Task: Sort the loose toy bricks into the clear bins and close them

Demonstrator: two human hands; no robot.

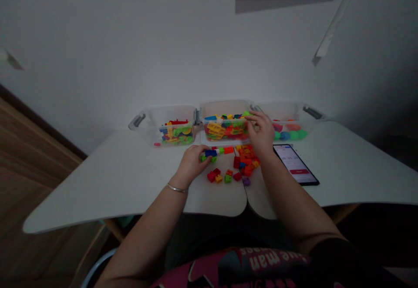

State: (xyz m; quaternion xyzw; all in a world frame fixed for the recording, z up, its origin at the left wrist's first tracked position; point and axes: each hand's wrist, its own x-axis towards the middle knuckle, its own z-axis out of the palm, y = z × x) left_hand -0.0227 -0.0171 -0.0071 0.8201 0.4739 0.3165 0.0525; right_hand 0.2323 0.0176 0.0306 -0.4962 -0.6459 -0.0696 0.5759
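Where fingers [202, 148] touch, brick row [221, 150] — blue, orange

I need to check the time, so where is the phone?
In the head view, the phone lies on the table's right side, just right of the right forearm.

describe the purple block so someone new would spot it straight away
On the white table, find the phone. Left of it lies a loose pile of mostly orange and red blocks; the purple block sits at the pile's near edge, the only purple one among them.
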